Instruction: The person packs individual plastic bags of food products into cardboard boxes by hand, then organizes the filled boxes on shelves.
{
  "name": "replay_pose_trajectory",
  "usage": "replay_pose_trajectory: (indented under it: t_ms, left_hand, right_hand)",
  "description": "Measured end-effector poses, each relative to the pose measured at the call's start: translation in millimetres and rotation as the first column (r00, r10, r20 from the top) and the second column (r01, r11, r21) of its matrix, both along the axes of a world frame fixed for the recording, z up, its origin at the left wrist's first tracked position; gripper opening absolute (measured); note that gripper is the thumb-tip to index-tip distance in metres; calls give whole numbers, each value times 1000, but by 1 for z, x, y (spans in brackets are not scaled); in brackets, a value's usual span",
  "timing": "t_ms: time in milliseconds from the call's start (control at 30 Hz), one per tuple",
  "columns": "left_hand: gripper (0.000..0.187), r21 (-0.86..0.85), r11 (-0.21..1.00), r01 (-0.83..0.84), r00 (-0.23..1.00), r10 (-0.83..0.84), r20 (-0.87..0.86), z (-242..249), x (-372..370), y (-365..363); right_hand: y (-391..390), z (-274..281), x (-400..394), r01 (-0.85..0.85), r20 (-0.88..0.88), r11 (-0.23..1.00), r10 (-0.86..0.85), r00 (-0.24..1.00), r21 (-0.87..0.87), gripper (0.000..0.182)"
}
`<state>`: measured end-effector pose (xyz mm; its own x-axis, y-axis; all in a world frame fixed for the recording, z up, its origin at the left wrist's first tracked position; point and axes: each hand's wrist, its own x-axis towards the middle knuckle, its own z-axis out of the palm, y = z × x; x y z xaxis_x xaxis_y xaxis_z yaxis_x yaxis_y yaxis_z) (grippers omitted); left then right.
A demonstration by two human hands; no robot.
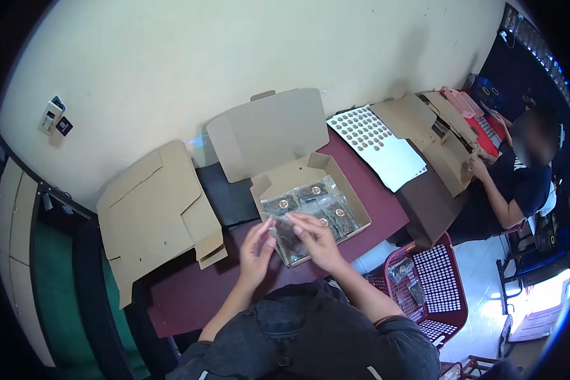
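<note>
Both hands are raised in front of me at the near left corner of an open cardboard box (364, 209). Between my left hand (257, 254) and my right hand (318, 243) hangs a clear plastic packet (286, 235) with dark contents, pinched near its top edge by the fingers of each. Inside the box lie several similar packets, among them one with a round label (316, 190) and another beside it (341, 214). My hands and the held packet cover part of the box's near left side.
Flattened cardboard (152, 215) lies to the left, by a black flat item (229, 196). A sticker sheet (361, 130) rests on the maroon table (386, 212). On the floor, a red basket (461, 297) holds packets. At right, another person (510, 183) handles a cardboard box (446, 152).
</note>
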<state>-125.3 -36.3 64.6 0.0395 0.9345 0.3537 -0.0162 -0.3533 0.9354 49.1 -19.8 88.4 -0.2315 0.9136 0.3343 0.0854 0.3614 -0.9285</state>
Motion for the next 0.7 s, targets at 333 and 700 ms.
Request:
replay_pose_trajectory:
  t_ms: [333,700]
  left_hand:
    - [59,8,995,100,995,-100,6,-9,25,-7]
    - [13,-129,992,8,1000,-8,4,-7,29,-5]
  right_hand:
    - [-7,-19,-1,3,8,1000,-3,1000,-5,46]
    - [2,-35,17,39,-141,979,-69,988,-201,26]
